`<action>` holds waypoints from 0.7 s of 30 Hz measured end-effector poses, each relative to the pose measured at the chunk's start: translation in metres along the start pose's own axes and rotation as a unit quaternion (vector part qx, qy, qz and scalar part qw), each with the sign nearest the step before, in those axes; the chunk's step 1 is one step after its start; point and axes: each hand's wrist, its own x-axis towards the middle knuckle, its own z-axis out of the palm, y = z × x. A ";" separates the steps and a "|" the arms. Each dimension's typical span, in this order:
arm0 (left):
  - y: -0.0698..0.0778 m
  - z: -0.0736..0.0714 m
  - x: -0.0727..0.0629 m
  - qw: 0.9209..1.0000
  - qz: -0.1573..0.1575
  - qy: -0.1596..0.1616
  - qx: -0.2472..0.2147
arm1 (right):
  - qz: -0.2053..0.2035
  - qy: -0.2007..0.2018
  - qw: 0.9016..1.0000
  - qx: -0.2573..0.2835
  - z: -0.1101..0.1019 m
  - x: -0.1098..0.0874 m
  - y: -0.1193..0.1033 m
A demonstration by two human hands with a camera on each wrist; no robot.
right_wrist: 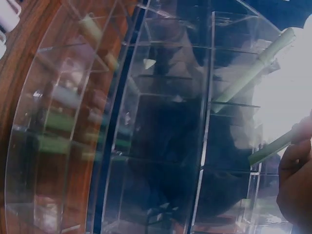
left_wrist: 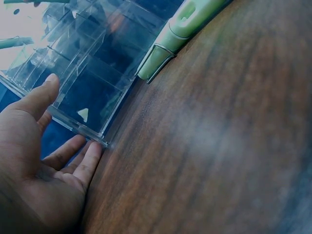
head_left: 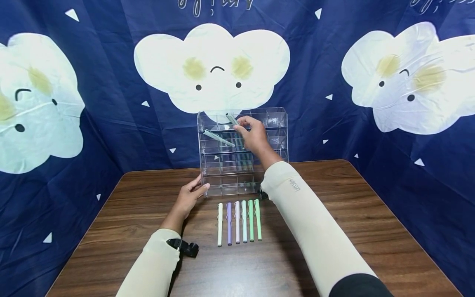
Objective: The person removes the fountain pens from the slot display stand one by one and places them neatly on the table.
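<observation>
A clear acrylic rack [head_left: 277,120] with stepped rows of compartments stands at the back of the table. My left hand [head_left: 188,199] touches its lower left side; in the left wrist view the fingers lie fairly straight against the edge, thumb apart. High in front of the rack, my right hand [head_left: 254,134] pinches a pale green pen [head_left: 231,119] between thumb and fingers, tilted over the upper compartments. Another pale green pen [head_left: 219,138] leans slantwise in the second row. The right wrist view shows both the held pen [right_wrist: 273,147] and the leaning pen [right_wrist: 253,73].
Several capped pens lie side by side before the rack, among them a cream pen [head_left: 220,225], a purple pen [head_left: 229,225] and a green pen [head_left: 251,220]. Under them is a wooden table [head_left: 334,231]. Behind hangs a blue cloth [head_left: 315,140] with white clouds.
</observation>
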 end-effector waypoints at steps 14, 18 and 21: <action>0.001 0.001 0.002 1.000 -0.001 0.002 0.003 | -0.100 0.049 0.983 0.144 -0.021 0.002 -0.013; 0.001 0.001 0.002 1.000 0.001 -0.001 0.003 | -0.099 0.042 0.982 0.158 -0.031 -0.003 -0.015; 0.001 0.001 0.001 1.000 0.003 -0.001 0.004 | -0.102 0.033 0.980 0.169 -0.038 -0.009 -0.013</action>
